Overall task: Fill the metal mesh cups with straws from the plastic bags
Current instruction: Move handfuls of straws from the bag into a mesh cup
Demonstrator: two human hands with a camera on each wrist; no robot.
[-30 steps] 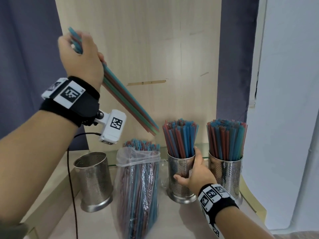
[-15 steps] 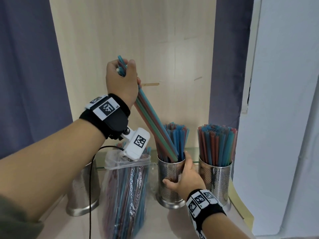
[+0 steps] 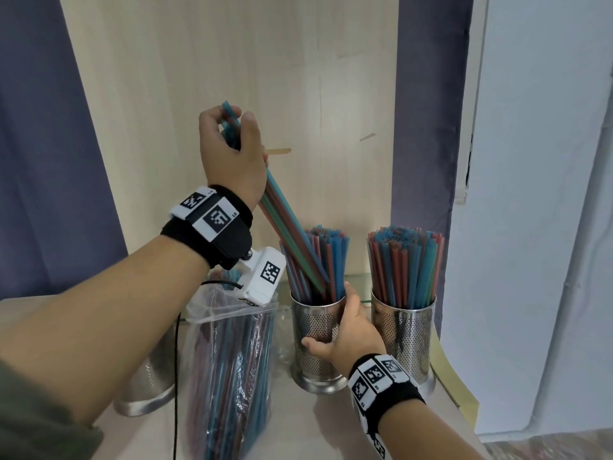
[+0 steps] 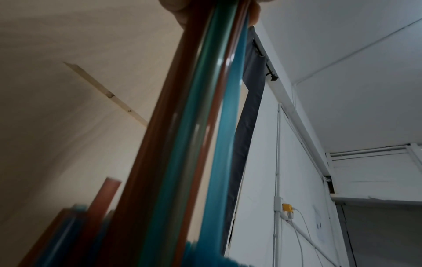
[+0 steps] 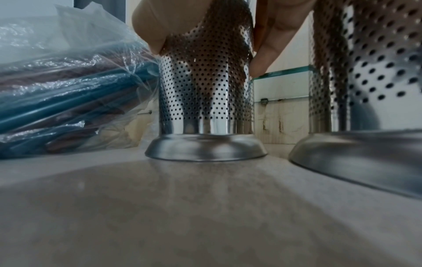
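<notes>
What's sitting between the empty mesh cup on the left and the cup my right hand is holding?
In the head view, the clear plastic bag of straws stands between the empty mesh cup and the cup your right hand holds.

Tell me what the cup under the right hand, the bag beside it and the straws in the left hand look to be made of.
Middle cup: looks like polished stainless steel, perforated with small round holes and mirror-like at the flared base.
Bag: thin clear plastic film, crinkled and glossy, straws visible through it.
Held straws: probably smooth plastic in teal and reddish-brown, slightly translucent with a light sheen.
</notes>
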